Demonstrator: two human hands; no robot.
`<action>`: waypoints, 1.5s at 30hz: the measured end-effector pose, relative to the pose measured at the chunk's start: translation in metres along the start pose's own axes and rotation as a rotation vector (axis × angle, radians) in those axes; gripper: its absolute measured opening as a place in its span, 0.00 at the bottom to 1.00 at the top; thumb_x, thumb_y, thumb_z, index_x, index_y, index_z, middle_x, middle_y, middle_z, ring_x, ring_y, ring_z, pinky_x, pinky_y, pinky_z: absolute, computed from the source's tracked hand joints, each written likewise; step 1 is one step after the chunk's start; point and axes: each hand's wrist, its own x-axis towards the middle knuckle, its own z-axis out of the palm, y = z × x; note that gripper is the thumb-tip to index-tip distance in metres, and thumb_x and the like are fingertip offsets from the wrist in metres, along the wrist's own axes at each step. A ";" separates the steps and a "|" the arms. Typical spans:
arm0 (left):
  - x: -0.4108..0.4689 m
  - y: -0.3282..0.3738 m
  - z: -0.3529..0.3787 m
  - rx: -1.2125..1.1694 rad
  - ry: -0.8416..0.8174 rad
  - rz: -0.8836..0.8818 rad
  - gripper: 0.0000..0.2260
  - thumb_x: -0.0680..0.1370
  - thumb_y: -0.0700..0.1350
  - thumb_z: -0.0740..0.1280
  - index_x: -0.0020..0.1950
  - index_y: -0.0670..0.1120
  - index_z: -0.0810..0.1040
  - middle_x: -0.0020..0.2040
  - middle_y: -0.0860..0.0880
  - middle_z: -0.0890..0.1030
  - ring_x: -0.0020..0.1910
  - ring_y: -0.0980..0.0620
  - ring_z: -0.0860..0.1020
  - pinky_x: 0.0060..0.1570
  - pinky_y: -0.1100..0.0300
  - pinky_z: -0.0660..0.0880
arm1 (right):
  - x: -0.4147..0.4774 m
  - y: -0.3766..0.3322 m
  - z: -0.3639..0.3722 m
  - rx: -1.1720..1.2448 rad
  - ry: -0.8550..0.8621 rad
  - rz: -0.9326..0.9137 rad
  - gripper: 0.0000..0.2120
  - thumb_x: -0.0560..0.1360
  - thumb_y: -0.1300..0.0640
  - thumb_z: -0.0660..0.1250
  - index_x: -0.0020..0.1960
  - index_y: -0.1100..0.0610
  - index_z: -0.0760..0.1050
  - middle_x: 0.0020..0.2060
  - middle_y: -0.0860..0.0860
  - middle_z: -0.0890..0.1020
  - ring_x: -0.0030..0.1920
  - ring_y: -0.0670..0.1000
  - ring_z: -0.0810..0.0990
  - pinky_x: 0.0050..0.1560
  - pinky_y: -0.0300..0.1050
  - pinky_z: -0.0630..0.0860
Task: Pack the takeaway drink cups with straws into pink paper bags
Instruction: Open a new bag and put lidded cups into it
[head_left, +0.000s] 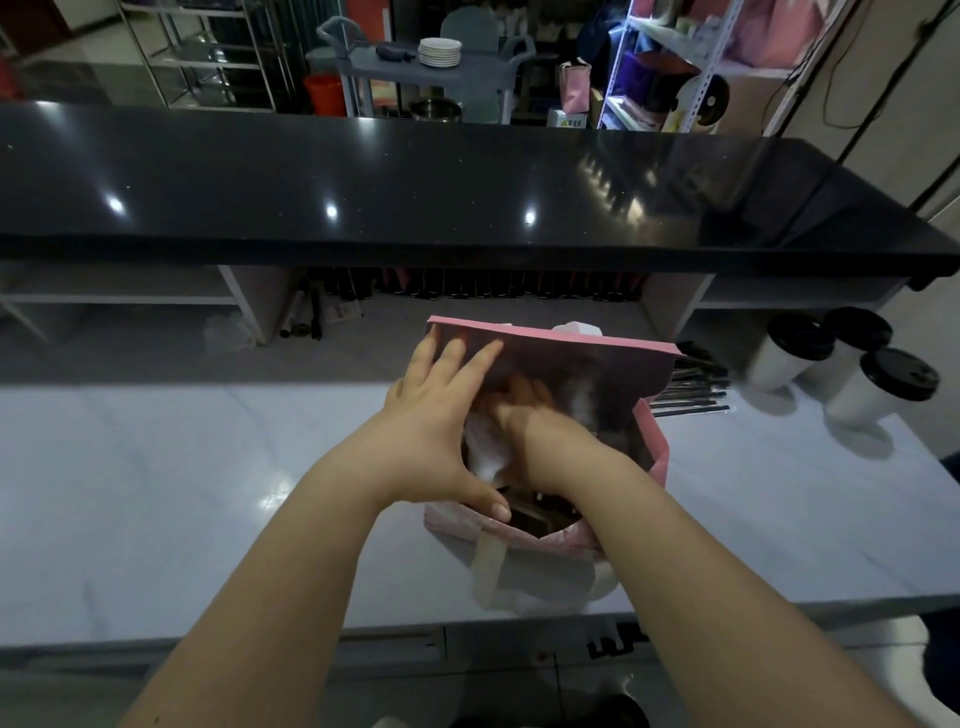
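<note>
Both hands are seen close together at the mouth of the pink paper bag (597, 374), which stands on the white counter (156, 493) directly ahead of the person, its opening tipped toward the camera. The left hand (436, 415) is laid on the bag's left side: its fingers (457, 358) are stretched out straight against the far wall near the top corner, while the thumb is pressed on the near rim, so the mouth is spread wide. The right hand (524, 410) is sunk inside the bag past the knuckles. Its fingers are blurred and shaded there, so whether anything is grasped cannot be told. Something white (483, 447), possibly a cup, is glimpsed in the bag between the two wrists. A pale handle (488, 561) is draped from the near rim onto the counter. To the right of the bag, a bundle of dark-wrapped straws (691, 384) is laid flat, and beyond it three white cups (878, 384) with black lids are grouped together, well apart from both hands.
</note>
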 end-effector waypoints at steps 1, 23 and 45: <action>-0.001 0.000 0.000 -0.010 0.007 -0.002 0.64 0.56 0.65 0.79 0.76 0.63 0.35 0.78 0.60 0.35 0.73 0.57 0.25 0.74 0.48 0.46 | 0.000 -0.001 0.003 -0.028 0.002 -0.029 0.43 0.65 0.47 0.76 0.72 0.42 0.55 0.68 0.52 0.55 0.68 0.60 0.57 0.68 0.54 0.63; -0.009 -0.008 0.019 0.168 0.128 -0.072 0.60 0.58 0.72 0.72 0.79 0.55 0.41 0.79 0.51 0.42 0.73 0.53 0.24 0.74 0.45 0.47 | 0.000 0.010 0.025 -0.103 -0.214 -0.145 0.46 0.73 0.32 0.62 0.76 0.39 0.32 0.75 0.41 0.30 0.75 0.51 0.29 0.75 0.60 0.37; 0.077 0.171 0.041 0.186 0.236 0.304 0.20 0.79 0.55 0.63 0.71 0.55 0.70 0.68 0.52 0.73 0.67 0.48 0.68 0.65 0.47 0.63 | -0.177 0.127 -0.071 0.316 0.650 0.502 0.16 0.74 0.57 0.70 0.59 0.44 0.77 0.53 0.43 0.81 0.52 0.47 0.78 0.49 0.44 0.75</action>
